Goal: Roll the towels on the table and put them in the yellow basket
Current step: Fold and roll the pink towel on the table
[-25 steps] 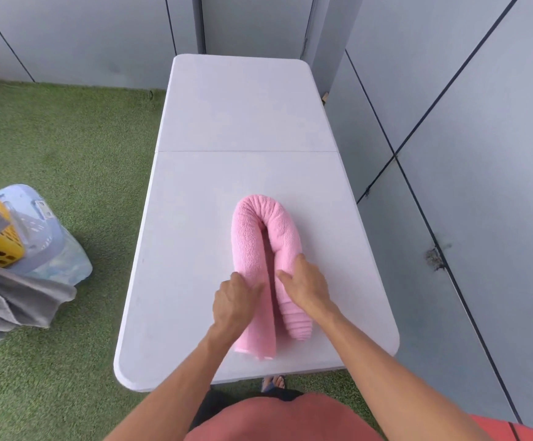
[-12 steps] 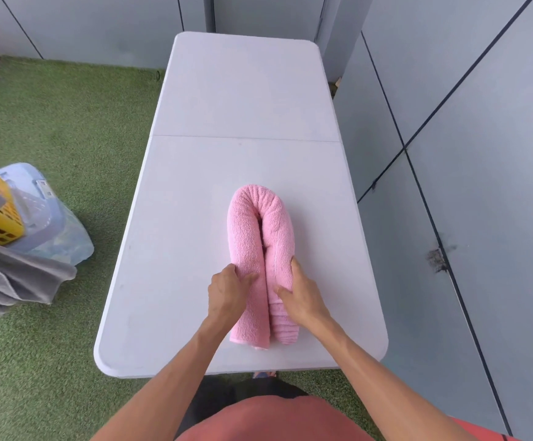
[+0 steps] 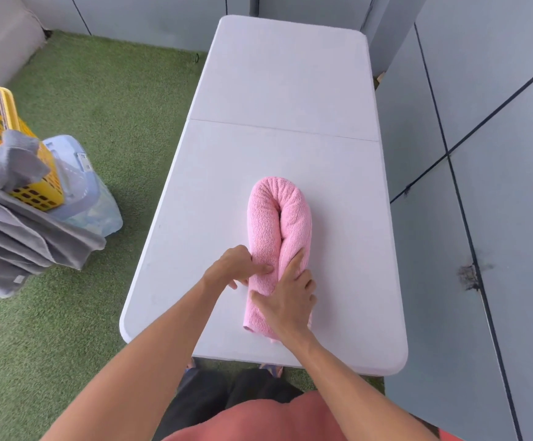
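Meanwhile I am pinching the fluffy pink towel (image 3: 278,218), doubled on the smooth white worktop (image 3: 284,90), with my left hand (image 3: 233,265); my right hand (image 3: 287,300) is pressing flat; the perforated yellow basket (image 3: 0,122) is standing far left among grey cloths (image 3: 20,230).

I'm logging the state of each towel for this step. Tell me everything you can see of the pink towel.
The pink towel is terry cloth rolled into a long tube and bent double into a narrow U. Its bend points away from the person and its two legs lie pressed side by side. It lies on the near half of the white table, its ends close to the near edge. The left hand presses into its left leg with curled fingers. The right hand lies across the near ends, fingers spread.
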